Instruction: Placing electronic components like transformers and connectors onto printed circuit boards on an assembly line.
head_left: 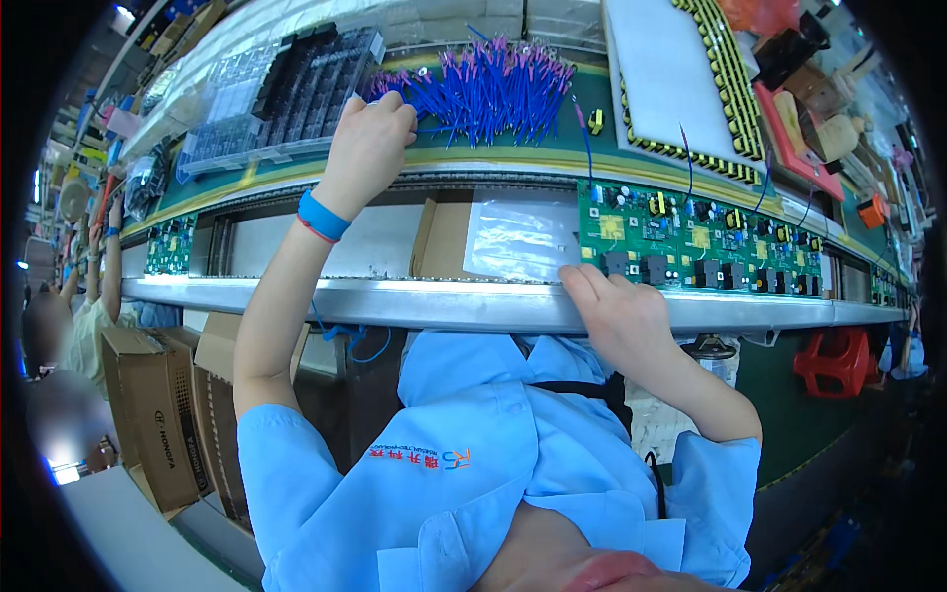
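Observation:
My left hand [377,138], with a blue band on its wrist, reaches over the conveyor to the left end of a heap of blue wires [483,94] with pink ends. Its fingers are curled, and their tips are hidden. Just left of it lies a tray of black parts [296,94]. My right hand [623,308] rests at the near metal rail [444,304], fingers bent in at the lower left corner of a green circuit board [641,232]. Whatever is between those fingers is hidden. The board carries black blocks, yellow-and-black coils and a few upright wires.
A clear plastic bag [523,237] and cardboard lie between the rails, left of the board. Another green board [171,247] is farther left. Beyond the conveyor sits a white foam sheet [681,89] edged with yellow-and-black coils. Cardboard boxes [153,414] stand lower left, a red stool [834,363] right.

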Available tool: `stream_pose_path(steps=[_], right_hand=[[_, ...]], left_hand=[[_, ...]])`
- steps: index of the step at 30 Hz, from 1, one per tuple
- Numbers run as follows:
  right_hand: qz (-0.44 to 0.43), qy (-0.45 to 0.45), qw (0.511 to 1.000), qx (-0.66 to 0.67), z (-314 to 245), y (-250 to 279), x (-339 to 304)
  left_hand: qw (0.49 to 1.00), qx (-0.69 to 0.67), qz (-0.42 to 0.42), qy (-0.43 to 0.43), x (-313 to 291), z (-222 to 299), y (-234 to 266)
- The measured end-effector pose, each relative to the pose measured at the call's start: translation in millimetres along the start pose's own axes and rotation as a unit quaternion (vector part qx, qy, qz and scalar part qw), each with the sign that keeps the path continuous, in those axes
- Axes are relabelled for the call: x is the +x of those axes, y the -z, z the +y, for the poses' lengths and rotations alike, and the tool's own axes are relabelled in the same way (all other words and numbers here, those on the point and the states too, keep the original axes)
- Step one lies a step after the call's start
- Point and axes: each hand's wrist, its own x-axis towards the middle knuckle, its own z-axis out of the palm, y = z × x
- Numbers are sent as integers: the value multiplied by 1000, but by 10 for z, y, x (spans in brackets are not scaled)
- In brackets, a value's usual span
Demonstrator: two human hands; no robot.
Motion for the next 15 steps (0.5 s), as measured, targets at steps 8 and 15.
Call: stream_pose_path(steps=[8,15], right_hand=[[-31,-158,987,-1,293,-320,-302],[8,-275,961,-35,772,-474,-733]], left_hand=[[986,73,96,-116,549,-230,-319],[813,-507,127,-255,289,394,640]])
